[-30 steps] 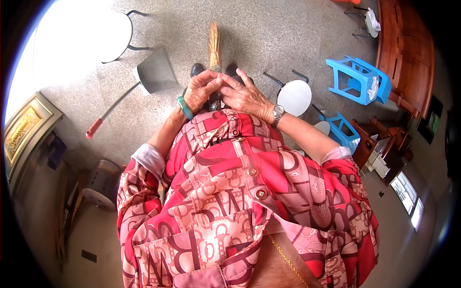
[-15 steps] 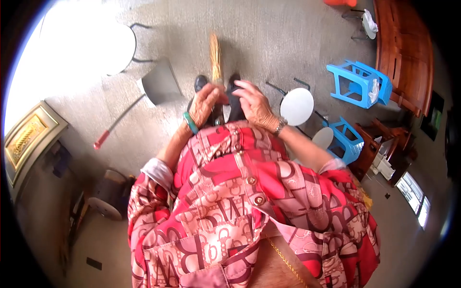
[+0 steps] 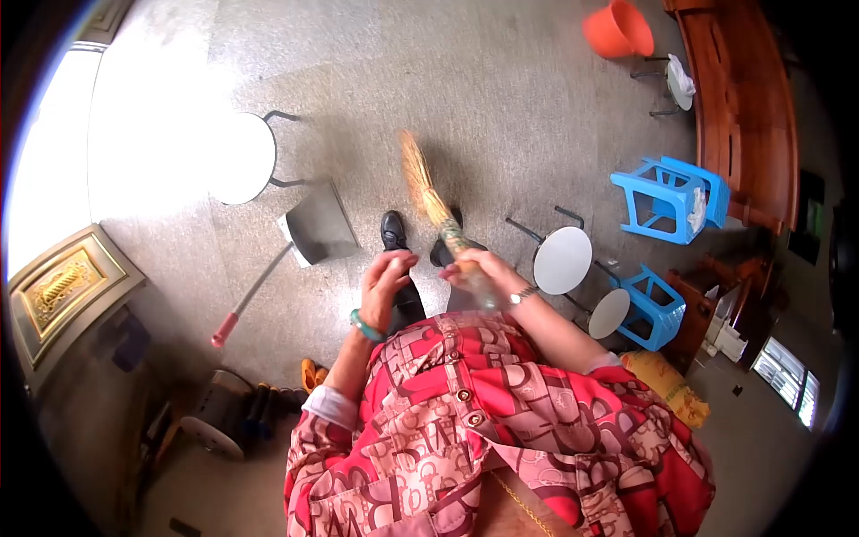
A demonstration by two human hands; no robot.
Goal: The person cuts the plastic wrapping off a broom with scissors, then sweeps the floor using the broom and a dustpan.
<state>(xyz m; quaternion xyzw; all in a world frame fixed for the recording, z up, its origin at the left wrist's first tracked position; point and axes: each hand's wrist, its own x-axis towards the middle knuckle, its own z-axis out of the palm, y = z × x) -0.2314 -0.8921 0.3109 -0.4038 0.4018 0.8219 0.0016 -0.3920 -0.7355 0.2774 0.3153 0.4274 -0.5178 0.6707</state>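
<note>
A straw broom (image 3: 419, 174) slants in front of my body, its bristles pointing away and its short handle, partly wrapped in green, coming back toward my waist. My right hand (image 3: 486, 267), with a watch on the wrist, is closed around the handle; the handle's end is blurred. To the left of the broom, my left hand (image 3: 385, 279) is held in the air, loosely bent, with nothing in it. A green bangle circles that wrist. Beyond my left hand lies a grey dustpan (image 3: 322, 225) with a long rod and red grip, apart from my fingers.
A round-topped stool (image 3: 243, 159) stands at the left in bright light, another white stool (image 3: 563, 260) to my right. Blue plastic stools (image 3: 658, 201), a wooden bench (image 3: 743, 116) and an orange bucket (image 3: 617, 31) are further right. A yellow sack (image 3: 667, 385) sits behind my right arm.
My hands have moved apart. The broom has swung from nearly straight ahead to a slant, with its handle in my right hand. The view has tilted, so more floor ahead shows.
</note>
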